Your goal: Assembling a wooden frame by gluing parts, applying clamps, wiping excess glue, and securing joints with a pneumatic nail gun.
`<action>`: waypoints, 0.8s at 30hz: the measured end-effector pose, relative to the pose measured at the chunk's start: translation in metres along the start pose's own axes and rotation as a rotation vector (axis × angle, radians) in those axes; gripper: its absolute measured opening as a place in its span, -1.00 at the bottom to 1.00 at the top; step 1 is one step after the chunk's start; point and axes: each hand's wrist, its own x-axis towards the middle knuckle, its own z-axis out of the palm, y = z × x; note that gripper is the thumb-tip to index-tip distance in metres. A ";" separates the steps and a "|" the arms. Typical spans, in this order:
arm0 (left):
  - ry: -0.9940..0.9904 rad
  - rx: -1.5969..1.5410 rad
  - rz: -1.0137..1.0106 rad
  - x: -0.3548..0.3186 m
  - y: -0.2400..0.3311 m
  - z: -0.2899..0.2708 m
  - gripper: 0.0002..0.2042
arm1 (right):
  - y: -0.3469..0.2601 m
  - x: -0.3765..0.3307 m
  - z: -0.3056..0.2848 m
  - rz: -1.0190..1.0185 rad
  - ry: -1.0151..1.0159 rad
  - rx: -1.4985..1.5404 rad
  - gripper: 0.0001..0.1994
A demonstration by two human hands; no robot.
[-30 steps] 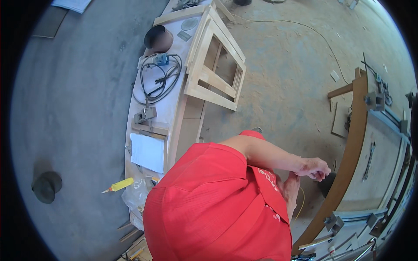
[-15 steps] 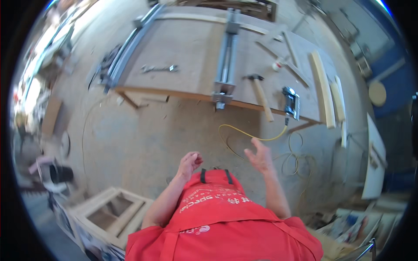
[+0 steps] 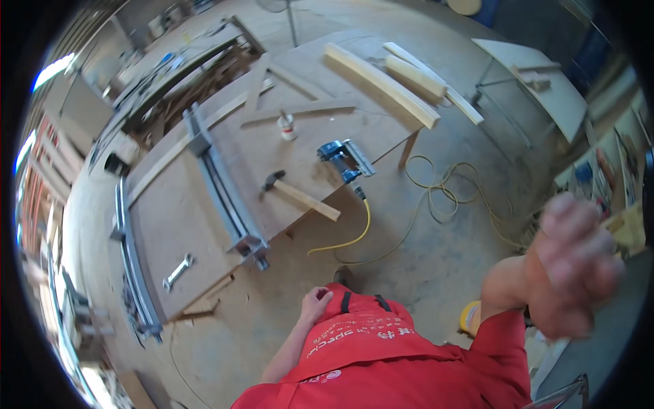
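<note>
My left hand (image 3: 315, 305) hangs beside the front of my red apron (image 3: 371, 334), its fingers loosely bent with a gap by the thumb and nothing seen in them. My right hand (image 3: 572, 266) is raised far out to the right, close to the camera; its fingers are smeared by motion. Neither hand touches the workbench (image 3: 163, 232). On its near side lie a claw hammer (image 3: 303, 199) with a wooden handle and a blue air nailer (image 3: 345, 161) joined to a yellow hose (image 3: 364, 228). A wrench (image 3: 178, 273) rests farther left, between two metal bar clamps (image 3: 225, 187).
A small white bottle (image 3: 287, 127) stands near a wooden frame (image 3: 300, 112). Pale wood boards (image 3: 381, 85) lie along the bench's right end. The hose coils across the floor at right. A white panel (image 3: 535, 85) stands beyond, and a yellow round object (image 3: 470, 317) sits behind my right arm.
My view has turned to the right, so the bench now sits farther left and slanted. My right hand has swung from before me up to the far right. The left hand stays by the apron.
</note>
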 end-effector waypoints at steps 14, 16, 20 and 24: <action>-0.235 0.455 0.243 0.245 0.167 0.013 -0.65 | 0.149 0.009 -0.116 0.138 0.133 -0.361 -0.69; -0.251 0.392 0.190 0.276 0.180 0.033 -0.64 | 0.152 -0.012 -0.175 0.186 0.105 -0.365 -0.70; -0.235 0.419 0.078 0.324 0.201 0.069 -0.61 | 0.258 -0.004 -0.204 0.215 0.060 -0.351 -0.71; -0.111 0.472 -0.095 0.357 0.230 0.113 -0.61 | 0.387 0.019 -0.264 0.197 -0.016 -0.275 -0.73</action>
